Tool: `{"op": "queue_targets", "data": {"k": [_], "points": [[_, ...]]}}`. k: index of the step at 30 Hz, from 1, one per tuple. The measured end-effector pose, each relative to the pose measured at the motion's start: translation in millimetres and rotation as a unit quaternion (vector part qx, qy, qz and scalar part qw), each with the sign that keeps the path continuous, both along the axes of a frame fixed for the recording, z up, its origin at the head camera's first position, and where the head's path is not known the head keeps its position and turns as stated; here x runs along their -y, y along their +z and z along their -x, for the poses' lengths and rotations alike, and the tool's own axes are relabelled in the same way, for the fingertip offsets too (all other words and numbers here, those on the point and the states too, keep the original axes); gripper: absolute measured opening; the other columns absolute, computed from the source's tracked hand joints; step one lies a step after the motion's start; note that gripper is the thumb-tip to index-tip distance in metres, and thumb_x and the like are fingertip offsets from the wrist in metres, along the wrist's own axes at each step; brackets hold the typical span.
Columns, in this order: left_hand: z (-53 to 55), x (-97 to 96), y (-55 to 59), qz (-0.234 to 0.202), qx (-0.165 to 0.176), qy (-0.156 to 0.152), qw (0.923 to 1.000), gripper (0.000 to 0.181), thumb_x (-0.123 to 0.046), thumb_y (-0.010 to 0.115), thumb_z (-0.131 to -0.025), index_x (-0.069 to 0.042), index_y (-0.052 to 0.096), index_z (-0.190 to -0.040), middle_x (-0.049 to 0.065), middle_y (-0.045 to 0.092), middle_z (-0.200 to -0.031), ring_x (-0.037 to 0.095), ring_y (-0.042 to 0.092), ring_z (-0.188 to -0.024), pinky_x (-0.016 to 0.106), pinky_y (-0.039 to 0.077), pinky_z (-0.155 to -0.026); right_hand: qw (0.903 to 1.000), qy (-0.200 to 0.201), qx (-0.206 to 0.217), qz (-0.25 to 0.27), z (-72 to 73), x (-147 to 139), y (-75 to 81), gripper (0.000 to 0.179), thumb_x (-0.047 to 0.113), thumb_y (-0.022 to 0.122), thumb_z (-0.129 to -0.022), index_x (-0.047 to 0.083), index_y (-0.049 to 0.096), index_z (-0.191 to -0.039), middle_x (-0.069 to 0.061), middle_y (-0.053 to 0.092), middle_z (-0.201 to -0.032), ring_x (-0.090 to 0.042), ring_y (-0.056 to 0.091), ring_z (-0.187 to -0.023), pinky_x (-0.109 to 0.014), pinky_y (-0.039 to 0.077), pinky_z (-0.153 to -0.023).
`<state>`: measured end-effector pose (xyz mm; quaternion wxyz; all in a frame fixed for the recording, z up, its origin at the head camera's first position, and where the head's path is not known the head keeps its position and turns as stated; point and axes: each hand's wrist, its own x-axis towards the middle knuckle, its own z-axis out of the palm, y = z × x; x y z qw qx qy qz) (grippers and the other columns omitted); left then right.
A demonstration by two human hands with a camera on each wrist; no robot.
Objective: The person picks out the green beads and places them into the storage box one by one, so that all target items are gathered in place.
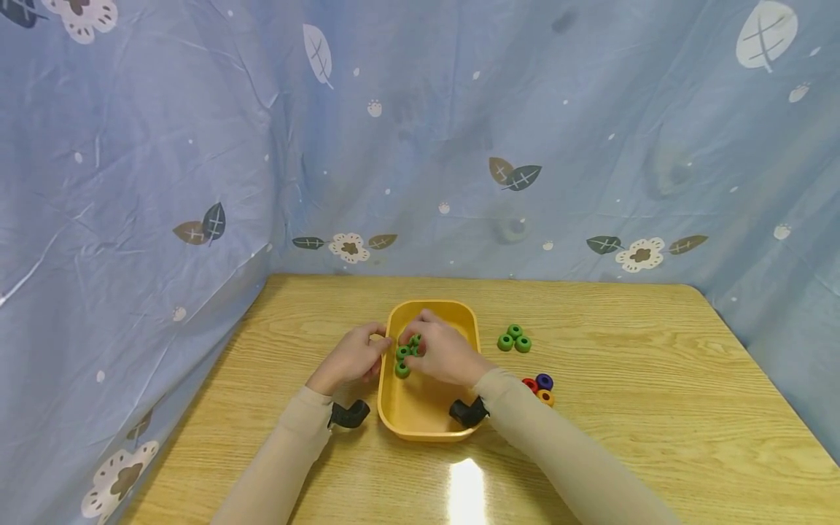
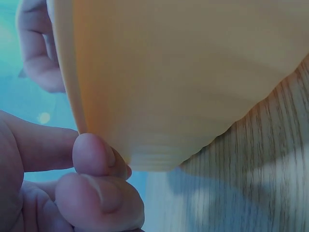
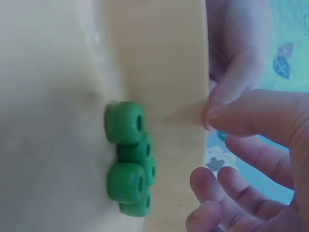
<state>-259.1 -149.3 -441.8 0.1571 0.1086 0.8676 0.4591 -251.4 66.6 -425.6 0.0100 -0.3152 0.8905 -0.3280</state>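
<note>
A yellow plastic tray [image 1: 426, 436] stands on the table, with several round green beads [image 1: 403, 353] clustered along its left inner wall. In the right wrist view these green beads [image 3: 124, 182] show dark centre holes. My left hand [image 1: 356, 355] holds the tray's left rim, its fingertips [image 2: 94, 154] at the edge in the left wrist view. Over the cluster hovers my right hand [image 1: 442, 350], thumb and fingers apart and loosely bent. In the right wrist view, nothing lies between the right hand's fingers [image 3: 256, 113].
Right of the tray, three green beads [image 1: 515, 339] lie grouped on the wooden table [image 1: 623, 364]. Nearer me, a red bead [image 1: 529, 384], a blue bead [image 1: 545, 381] and an orange bead [image 1: 545, 397] sit beside my right forearm. A patterned blue cloth [image 1: 420, 146] hangs behind.
</note>
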Motion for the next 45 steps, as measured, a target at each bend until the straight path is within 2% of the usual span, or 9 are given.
{"op": "queue_targets", "data": {"k": [4, 11, 16, 20, 25, 28, 37, 43, 45], "points": [[0.8, 0.5, -0.8, 0.001, 0.003, -0.001, 1.0, 0.034, -0.022, 0.051, -0.11, -0.005, 0.057, -0.139, 0.004, 0.053, -0.054, 0.017, 0.046, -0.04, 0.03, 0.043, -0.048, 0.9999, -0.012, -0.003, 0.011, -3.2, -4.9, 6.5, 0.021, 0.012, 0.081, -0.09, 0.008, 0.073, -0.109, -0.008, 0.058, -0.115, -0.02, 0.064, -0.084, -0.029, 0.053, -0.076], [-0.2, 0.5, 0.2, 0.006, -0.002, 0.005, 1.0, 0.035, -0.021, 0.052, -0.11, -0.004, 0.057, -0.14, 0.004, 0.052, -0.053, 0.017, 0.046, -0.04, 0.03, 0.043, -0.046, 0.9994, -0.024, 0.004, 0.025, -7.4, -21.4, 14.6, 0.021, 0.013, 0.08, -0.092, 0.012, 0.071, -0.111, -0.008, 0.059, -0.117, -0.028, 0.062, -0.091, -0.031, 0.051, -0.074], [-1.1, 0.3, -1.0, 0.006, -0.001, 0.01, 0.9999, 0.037, -0.021, 0.053, -0.109, -0.002, 0.056, -0.141, 0.005, 0.053, -0.054, 0.017, 0.047, -0.04, 0.03, 0.043, -0.046, 0.9986, -0.035, 0.019, 0.035, -11.0, -35.9, 20.4, 0.021, 0.014, 0.078, -0.093, 0.015, 0.07, -0.112, -0.006, 0.057, -0.119, -0.025, 0.061, -0.095, -0.031, 0.052, -0.074], [-0.6, 1.0, -3.0, 0.006, -0.003, 0.008, 0.9999, 0.037, -0.021, 0.053, -0.11, -0.002, 0.056, -0.141, 0.004, 0.054, -0.054, 0.017, 0.047, -0.04, 0.029, 0.042, -0.046, 0.9981, -0.045, -0.001, 0.041, -14.6, -47.3, 20.1, 0.022, 0.014, 0.079, -0.092, 0.015, 0.07, -0.112, -0.004, 0.057, -0.116, -0.021, 0.061, -0.094, -0.03, 0.053, -0.074], [-1.2, 1.1, -2.4, 0.004, -0.004, 0.004, 1.0, 0.036, -0.022, 0.053, -0.11, -0.002, 0.056, -0.14, 0.004, 0.054, -0.054, 0.017, 0.046, -0.04, 0.029, 0.042, -0.047, 0.9961, -0.061, -0.029, 0.056, -18.8, -61.4, 19.0, 0.023, 0.013, 0.081, -0.09, 0.015, 0.069, -0.109, -0.005, 0.058, -0.117, -0.025, 0.063, -0.097, -0.039, 0.057, -0.079], [-1.9, 0.8, -1.9, 0.005, -0.005, 0.001, 1.0, 0.036, -0.022, 0.053, -0.11, -0.002, 0.057, -0.14, 0.004, 0.054, -0.054, 0.017, 0.046, -0.04, 0.029, 0.042, -0.047, 0.9945, -0.072, -0.041, 0.064, -19.9, -70.1, 16.9, 0.024, 0.012, 0.082, -0.088, 0.015, 0.069, -0.108, -0.006, 0.059, -0.119, -0.027, 0.064, -0.098, -0.04, 0.058, -0.077], [-1.0, 0.4, -3.6, -0.001, -0.007, 0.003, 1.0, 0.035, -0.022, 0.052, -0.11, -0.003, 0.058, -0.138, 0.004, 0.054, -0.055, 0.017, 0.047, -0.04, 0.029, 0.043, -0.047, 0.9904, -0.109, -0.039, 0.076, -20.8, -99.9, 10.6, 0.027, 0.01, 0.083, -0.088, 0.012, 0.07, -0.111, -0.008, 0.061, -0.121, -0.029, 0.063, -0.098, -0.034, 0.057, -0.069], [-1.5, -0.5, -2.5, -0.017, 0.0, 0.006, 0.9998, 0.035, -0.022, 0.052, -0.11, -0.002, 0.058, -0.139, 0.004, 0.054, -0.054, 0.016, 0.047, -0.039, 0.029, 0.042, -0.046, 0.9874, -0.137, -0.031, 0.074, -20.5, -121.5, 6.0, 0.025, 0.012, 0.081, -0.09, 0.011, 0.069, -0.113, -0.01, 0.061, -0.122, -0.035, 0.064, -0.098, -0.049, 0.057, -0.081], [-1.4, -0.4, -2.4, -0.016, -0.002, 0.005, 0.9999, 0.035, -0.021, 0.052, -0.11, -0.002, 0.058, -0.139, 0.005, 0.054, -0.054, 0.017, 0.047, -0.039, 0.03, 0.042, -0.046, 0.9866, -0.144, -0.028, 0.072, -20.4, -128.3, 4.5, 0.025, 0.012, 0.08, -0.091, 0.012, 0.069, -0.113, -0.011, 0.061, -0.123, -0.035, 0.065, -0.099, -0.051, 0.056, -0.083]]}}
